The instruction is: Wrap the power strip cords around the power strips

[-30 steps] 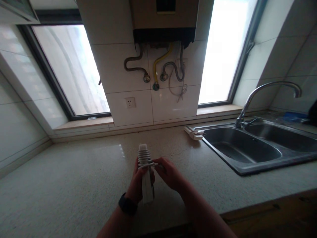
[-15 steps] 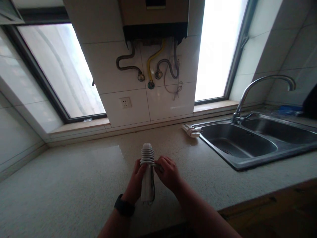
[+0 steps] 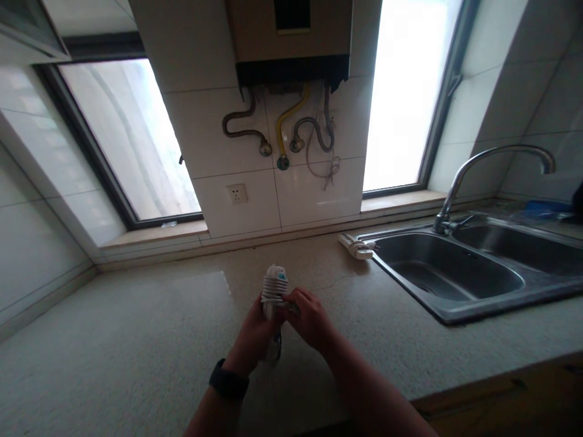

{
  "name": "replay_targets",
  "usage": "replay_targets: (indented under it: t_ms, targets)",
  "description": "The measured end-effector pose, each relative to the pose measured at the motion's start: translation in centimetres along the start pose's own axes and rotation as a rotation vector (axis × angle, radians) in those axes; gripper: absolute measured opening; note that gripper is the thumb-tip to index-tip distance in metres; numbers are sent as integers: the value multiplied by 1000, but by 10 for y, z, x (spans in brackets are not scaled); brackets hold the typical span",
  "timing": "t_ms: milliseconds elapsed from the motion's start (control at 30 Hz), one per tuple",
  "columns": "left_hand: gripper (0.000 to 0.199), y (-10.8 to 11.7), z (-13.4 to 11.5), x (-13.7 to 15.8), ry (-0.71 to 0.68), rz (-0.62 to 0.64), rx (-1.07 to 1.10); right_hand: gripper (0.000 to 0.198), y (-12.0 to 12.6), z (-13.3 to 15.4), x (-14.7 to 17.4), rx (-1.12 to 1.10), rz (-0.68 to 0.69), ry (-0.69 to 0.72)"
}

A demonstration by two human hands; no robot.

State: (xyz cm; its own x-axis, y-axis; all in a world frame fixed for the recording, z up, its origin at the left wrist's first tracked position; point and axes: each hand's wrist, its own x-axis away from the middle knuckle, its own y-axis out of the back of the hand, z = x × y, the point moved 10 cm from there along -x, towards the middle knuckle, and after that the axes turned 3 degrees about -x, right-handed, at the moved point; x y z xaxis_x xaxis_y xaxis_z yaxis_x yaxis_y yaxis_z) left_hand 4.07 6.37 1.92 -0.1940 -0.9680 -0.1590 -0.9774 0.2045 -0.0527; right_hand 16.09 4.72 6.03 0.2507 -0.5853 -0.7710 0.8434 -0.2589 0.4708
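A white power strip point(image 3: 276, 271) is held up above the counter, its white cord point(image 3: 274, 289) wound round its upper part in several tight turns. My left hand point(image 3: 259, 331), with a dark band on the wrist, is closed round the strip below these turns. At the strip's right side my right hand point(image 3: 310, 315) pinches the cord close to the lowest turns. A darker loop hangs beneath the hands, blurred. By the sink's left edge lies a second white power strip point(image 3: 356, 247) with its cord wrapped round it.
The speckled counter point(image 3: 113, 340) runs along a tiled wall. On the right is a steel double sink point(image 3: 449, 312) with a curved tap point(image 3: 496, 152). A water heater point(image 3: 294, 36) with hoses hangs above, over a wall socket point(image 3: 237, 193). Windows stand on both sides.
The held power strip has turned, so its lower length is mostly hidden and a blue-green patch shows near its top. My left hand has shifted further across it. The camera view has tilted slightly upward.
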Motion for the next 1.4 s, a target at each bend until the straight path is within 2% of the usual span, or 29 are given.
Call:
replay_targets:
  t_ms: [133,333,400,433,567,600,833,933,1067,1267,1400]
  targets:
    - [47,13,9,0,20,-114,56,29,-13,-8,-2,-57,95,-56]
    - [37,21,28,-1,73,-177,83,7,-7,-8,-8,-23,148,-51]
    - [37,23,29,0,83,-189,83,6,-2,-8,-8,-27,146,-53]
    - [37,23,28,0,81,-184,76,7,0,-10,-7,-38,141,-73]
    - [42,12,19,5,73,-67,98,41,-1,-18,0,-94,144,-156]
    - [44,8,18,7,82,-41,120,45,-1,-18,2,-98,142,-151]
    - [46,-6,22,17,177,27,206,31,13,-2,3,-68,17,6]
    - [46,-5,26,18,200,33,247,39,16,4,4,-69,34,26]
    - [46,-7,30,21,232,79,262,47,18,10,6,-34,53,44]
    - [48,-13,24,21,185,124,306,30,18,11,7,-50,43,23]
    - [51,-14,22,21,158,127,310,28,18,5,8,-105,77,-12]
